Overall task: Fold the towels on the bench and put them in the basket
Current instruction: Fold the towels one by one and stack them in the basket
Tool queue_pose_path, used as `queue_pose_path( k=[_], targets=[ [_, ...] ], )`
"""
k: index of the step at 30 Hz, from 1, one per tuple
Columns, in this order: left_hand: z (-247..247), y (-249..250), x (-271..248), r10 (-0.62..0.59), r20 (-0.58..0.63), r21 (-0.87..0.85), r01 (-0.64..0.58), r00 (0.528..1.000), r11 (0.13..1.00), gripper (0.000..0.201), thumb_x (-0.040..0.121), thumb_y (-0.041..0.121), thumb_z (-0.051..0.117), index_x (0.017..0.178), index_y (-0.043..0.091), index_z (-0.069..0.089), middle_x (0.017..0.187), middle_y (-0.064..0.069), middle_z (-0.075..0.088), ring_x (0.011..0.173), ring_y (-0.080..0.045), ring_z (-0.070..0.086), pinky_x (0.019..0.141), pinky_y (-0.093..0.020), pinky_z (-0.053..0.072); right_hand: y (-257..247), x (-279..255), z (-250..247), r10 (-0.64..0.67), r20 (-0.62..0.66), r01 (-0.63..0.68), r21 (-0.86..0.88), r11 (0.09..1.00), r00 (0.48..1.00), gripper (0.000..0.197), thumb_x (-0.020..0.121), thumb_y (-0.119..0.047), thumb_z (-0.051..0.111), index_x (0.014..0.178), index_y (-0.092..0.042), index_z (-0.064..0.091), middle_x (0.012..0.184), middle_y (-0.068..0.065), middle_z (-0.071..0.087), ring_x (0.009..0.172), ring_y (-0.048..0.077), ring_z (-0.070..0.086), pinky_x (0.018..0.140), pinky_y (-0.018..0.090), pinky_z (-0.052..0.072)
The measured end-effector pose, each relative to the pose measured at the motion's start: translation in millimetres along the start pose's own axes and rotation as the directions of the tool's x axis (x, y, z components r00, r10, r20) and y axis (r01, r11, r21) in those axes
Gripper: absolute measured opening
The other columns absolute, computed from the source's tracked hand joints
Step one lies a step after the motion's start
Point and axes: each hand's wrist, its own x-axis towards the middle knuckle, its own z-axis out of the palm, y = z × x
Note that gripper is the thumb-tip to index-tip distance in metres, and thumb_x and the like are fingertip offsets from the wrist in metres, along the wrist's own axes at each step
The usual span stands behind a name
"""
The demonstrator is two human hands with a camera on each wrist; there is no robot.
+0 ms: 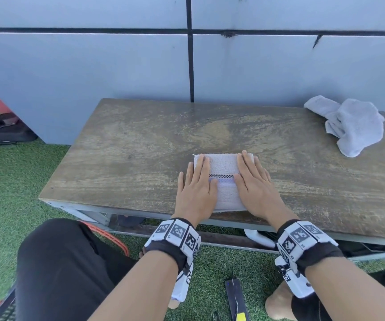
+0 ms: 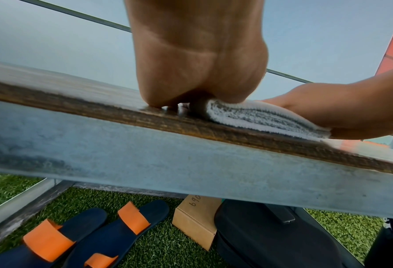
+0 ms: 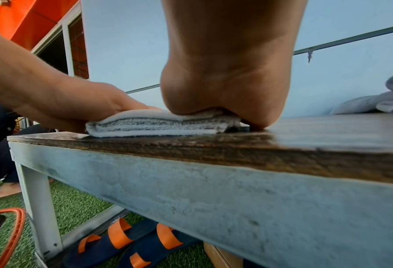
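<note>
Wooden bench (image 1: 122,144), crumpled towel (image 1: 351,126) far right

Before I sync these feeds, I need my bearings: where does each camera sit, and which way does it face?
Head: worn on the head, looking down at the bench; both forearms, left hand and right hand flat on the folded towel.
Left wrist: under the left wrist, level with the bench edge; the palm heel fills it.
Right wrist: under the right wrist, facing the same way; crumpled towel at the right.
Both wrist views share the folded towel's layered edge and the sandals below.
</note>
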Motion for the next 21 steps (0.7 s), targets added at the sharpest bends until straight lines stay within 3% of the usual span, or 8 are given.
queue_pose_path(
  k=[6, 12, 21],
  targets=[
    [-0.1, -5.8, -5.3, -0.02, -0.001, 0.01, 0.02, 1.0, 1.0, 0.058, 0.106, 0.043, 0.011, 0.157, 0.031, -0.015, 0.165, 0.012, -0.02, 0.152, -0.01, -0.015, 0.124, -0.039, -0.01, 19.7, -7.0, -8.9, 0.068, 0.056, -0.069, 0.015, 0.998, 0.996, 0.06, 0.105, -0.049, 0.007, 0.157, -0.032, -0.016, 0.164, -0.016, -0.017, 0.15, 0.001, -0.017, 0.123, 0.035, -0.011],
    [-3.5, -5.4, -7.5, -0.087, 0.015, -0.029, 0.088, 0.996, 0.996, 0.067, 0.106, 0.048, 0.014, 0.157, 0.017, -0.016, 0.167, 0.004, -0.015, 0.152, -0.01, -0.015, 0.123, -0.034, -0.012, 22.2, -9.0, -9.6, 0.091, 0.078, -0.092, 0.016, 0.996, 0.993, 0.063, 0.105, -0.051, 0.009, 0.157, -0.028, -0.018, 0.164, -0.015, -0.016, 0.15, 0.002, -0.017, 0.123, 0.034, -0.012],
    [-7.8, -4.2, -6.0, -0.155, 0.0, -0.122, 0.154, 0.988, 0.981, 0.071, 0.103, 0.055, 0.03, 0.156, 0.011, 0.015, 0.167, -0.003, -0.009, 0.153, -0.017, -0.014, 0.124, -0.042, -0.009, 26.8, -11.7, -5.8, 0.143, 0.049, -0.141, -0.055, 0.989, 0.988, 0.072, 0.1, -0.061, 0.007, 0.159, -0.025, -0.011, 0.164, -0.01, -0.021, 0.15, 0.008, -0.021, 0.123, 0.038, -0.012]
  ],
)
